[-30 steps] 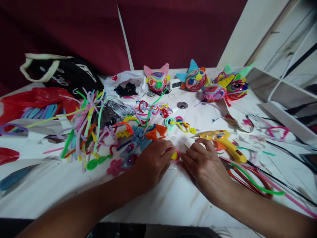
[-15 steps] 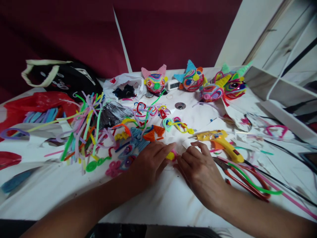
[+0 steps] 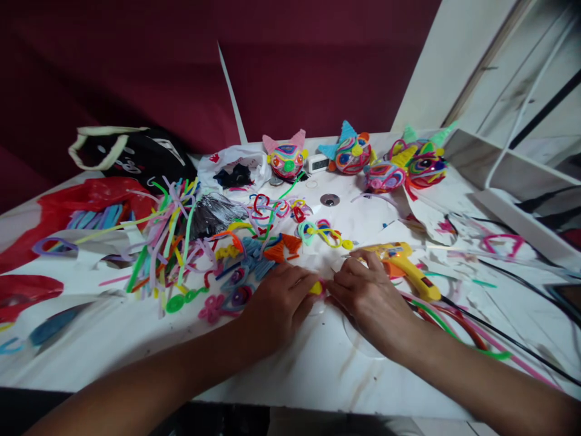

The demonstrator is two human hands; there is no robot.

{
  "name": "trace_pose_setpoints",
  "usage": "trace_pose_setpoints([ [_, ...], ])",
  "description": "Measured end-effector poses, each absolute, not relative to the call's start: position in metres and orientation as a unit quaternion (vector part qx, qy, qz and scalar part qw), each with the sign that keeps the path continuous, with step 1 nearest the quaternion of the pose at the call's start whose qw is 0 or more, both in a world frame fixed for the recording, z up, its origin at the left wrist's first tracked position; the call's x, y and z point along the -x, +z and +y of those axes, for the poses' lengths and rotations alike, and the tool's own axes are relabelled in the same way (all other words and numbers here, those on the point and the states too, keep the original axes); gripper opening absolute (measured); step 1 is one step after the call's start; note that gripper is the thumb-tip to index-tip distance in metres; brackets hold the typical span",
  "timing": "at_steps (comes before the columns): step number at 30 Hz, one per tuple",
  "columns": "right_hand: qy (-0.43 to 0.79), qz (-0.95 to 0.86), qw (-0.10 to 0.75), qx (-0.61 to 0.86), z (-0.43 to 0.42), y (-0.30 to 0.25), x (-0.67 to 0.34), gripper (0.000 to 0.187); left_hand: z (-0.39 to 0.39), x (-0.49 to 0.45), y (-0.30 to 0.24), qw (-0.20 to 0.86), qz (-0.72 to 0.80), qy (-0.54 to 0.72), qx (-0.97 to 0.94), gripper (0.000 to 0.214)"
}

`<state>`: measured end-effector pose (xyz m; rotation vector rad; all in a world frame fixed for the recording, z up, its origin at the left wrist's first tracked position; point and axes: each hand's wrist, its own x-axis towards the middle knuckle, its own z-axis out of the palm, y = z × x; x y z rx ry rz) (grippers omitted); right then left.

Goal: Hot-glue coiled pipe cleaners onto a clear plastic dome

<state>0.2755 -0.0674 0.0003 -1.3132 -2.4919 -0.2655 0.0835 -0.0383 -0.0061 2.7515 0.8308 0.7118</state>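
Observation:
A small yellow and pink coil of pipe cleaner [image 3: 316, 288] is between my hands, low over the table. My left hand [image 3: 282, 298] is closed, thumb and fingers pinching the coil from its left side. From the right, my right hand [image 3: 361, 292] has its fingers curled in at the coil's pink edge; its fingertips are partly hidden. Just beyond that hand lies a yellow glue gun [image 3: 422, 283], its nozzle covered by my fingers. An orange pipe cleaner piece [image 3: 282, 247] and blue-purple eye-like coils [image 3: 240, 297] lie near my left hand.
Several finished pipe cleaner animal heads [image 3: 285, 162] line the back beside a small white digital timer [image 3: 318, 163]. At left are a bundle of loose pipe cleaners [image 3: 175, 236], a red plastic bag [image 3: 49, 212] and a black tote [image 3: 136, 157]. Red-handled scissors or pliers [image 3: 469, 327] and cables lie right.
The view has shifted slightly. My right hand's fingers now cover the glue gun's nozzle and the red-handled tool's near part. Both hands stay at the yellow and pink coil.

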Motion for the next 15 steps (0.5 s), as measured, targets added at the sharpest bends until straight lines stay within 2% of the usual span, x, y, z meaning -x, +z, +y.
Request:
trace_pose_setpoints([
  [5,-0.069,-0.863,0.171,0.469,-0.068,-0.001,-0.273,0.017,-0.035,-0.084,-0.001,0.081,0.274,0.206,-0.936,0.021],
  [9,-0.006,-0.851,0.194,0.487,-0.073,0.004,-0.278,0.013,-0.033,-0.085,0.001,0.079,0.279,0.193,-0.937,0.021],
  [12,0.039,-0.837,0.203,0.507,-0.081,0.012,-0.293,0.024,-0.033,-0.084,0.001,0.067,0.279,0.193,-0.938,0.023],
  [15,0.001,-0.819,0.220,0.531,-0.090,0.018,-0.319,0.030,-0.032,-0.083,-0.002,0.063,0.279,0.192,-0.939,0.023],
])
